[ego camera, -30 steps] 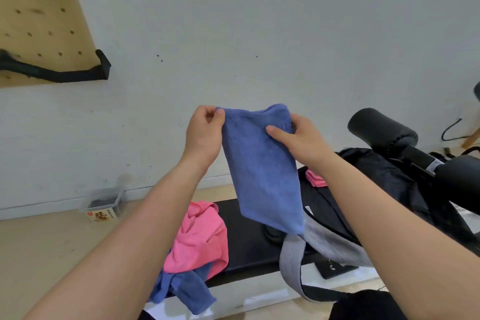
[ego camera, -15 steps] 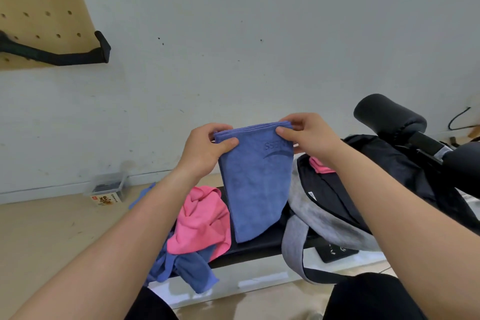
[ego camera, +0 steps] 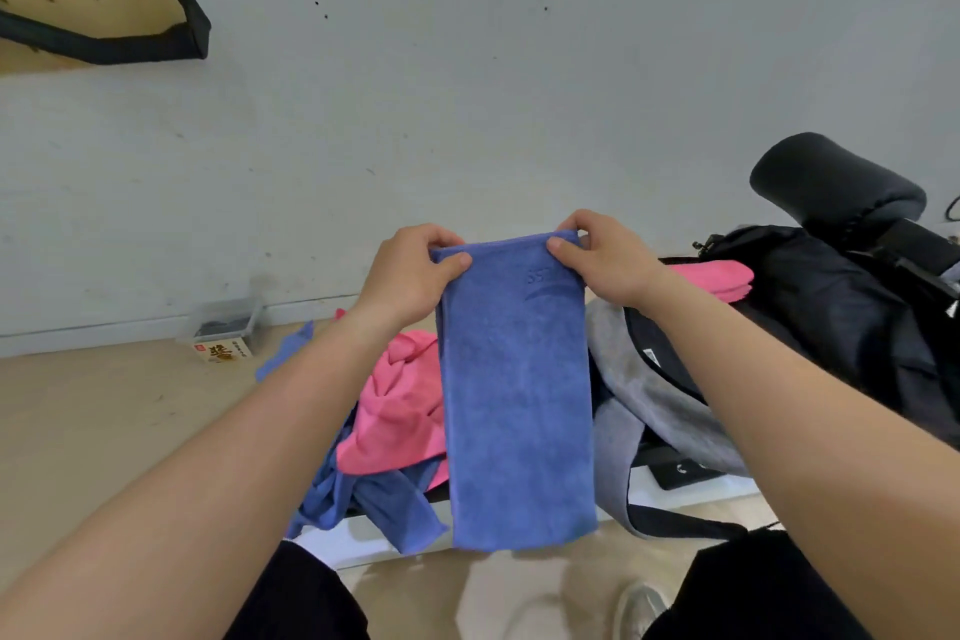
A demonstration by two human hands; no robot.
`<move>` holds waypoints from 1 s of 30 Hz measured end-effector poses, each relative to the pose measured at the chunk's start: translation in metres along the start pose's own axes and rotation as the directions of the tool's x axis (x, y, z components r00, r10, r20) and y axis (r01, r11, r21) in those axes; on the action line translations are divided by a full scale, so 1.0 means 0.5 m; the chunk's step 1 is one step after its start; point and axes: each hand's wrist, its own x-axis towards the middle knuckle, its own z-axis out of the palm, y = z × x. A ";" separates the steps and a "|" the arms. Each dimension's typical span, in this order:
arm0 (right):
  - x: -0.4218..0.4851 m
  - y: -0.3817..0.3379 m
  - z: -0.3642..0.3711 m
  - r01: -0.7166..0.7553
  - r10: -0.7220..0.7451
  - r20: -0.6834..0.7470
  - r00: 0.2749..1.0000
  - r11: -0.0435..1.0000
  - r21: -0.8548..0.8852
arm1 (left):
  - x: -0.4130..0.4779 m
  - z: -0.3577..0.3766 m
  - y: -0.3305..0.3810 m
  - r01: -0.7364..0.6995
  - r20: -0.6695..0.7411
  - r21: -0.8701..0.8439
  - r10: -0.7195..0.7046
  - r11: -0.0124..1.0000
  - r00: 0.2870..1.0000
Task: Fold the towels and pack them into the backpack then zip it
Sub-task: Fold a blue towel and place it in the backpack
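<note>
A folded blue towel (ego camera: pixel 519 395) hangs as a long strip in front of me. My left hand (ego camera: pixel 410 276) pinches its top left corner and my right hand (ego camera: pixel 605 257) pinches its top right corner. Behind it on the black bench lie a crumpled pink towel (ego camera: pixel 400 411) and a crumpled blue towel (ego camera: pixel 384 504). The black and grey backpack (ego camera: pixel 810 327) lies open to the right, with a folded pink towel (ego camera: pixel 717 276) inside its mouth.
A black padded roller (ego camera: pixel 836 182) sticks out above the backpack at the right. A small clear box (ego camera: pixel 223 333) stands on the wooden floor by the white wall. A pegboard with a black bracket (ego camera: pixel 104 39) hangs at the upper left. My knees are at the bottom.
The blue towel has come lower and now hangs straight and longer, square to me. Both hands have moved down with it, still holding the top corners.
</note>
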 end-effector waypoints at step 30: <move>-0.136 0.141 0.092 0.180 -0.118 0.214 0.970 0.937 -0.298 | -0.183 0.091 -0.122 -0.145 0.263 0.175 0.095 0.974 0.960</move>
